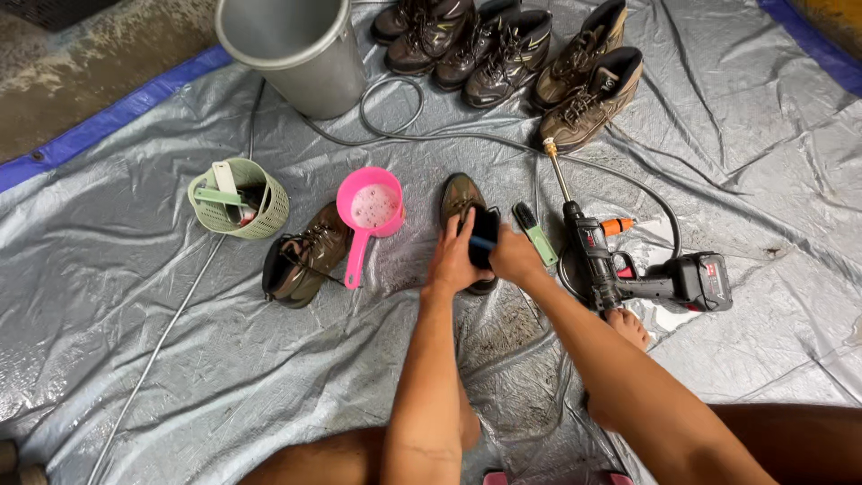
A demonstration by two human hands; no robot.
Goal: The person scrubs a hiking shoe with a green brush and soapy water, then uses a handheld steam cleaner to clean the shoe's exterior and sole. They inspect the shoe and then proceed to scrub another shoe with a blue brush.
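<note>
A brown hiking shoe point(460, 196) stands toe-away on the grey tarp point(180, 341) in front of me. My left hand point(453, 256) grips its side near the opening. Over the shoe's collar, my right hand point(514, 254) holds a small blue-handled tool that reaches toward the opening; most of it is hidden by my fingers. The shoe's heel is covered by both hands.
A second brown shoe point(301, 260) lies on its side at left, beside a pink scoop point(370, 211) of foamy water and a green basket point(241, 199). A green brush point(534, 232) and cordless spray gun point(628, 269) lie right. Several shoes point(512, 54) and a metal bucket point(292, 49) stand behind.
</note>
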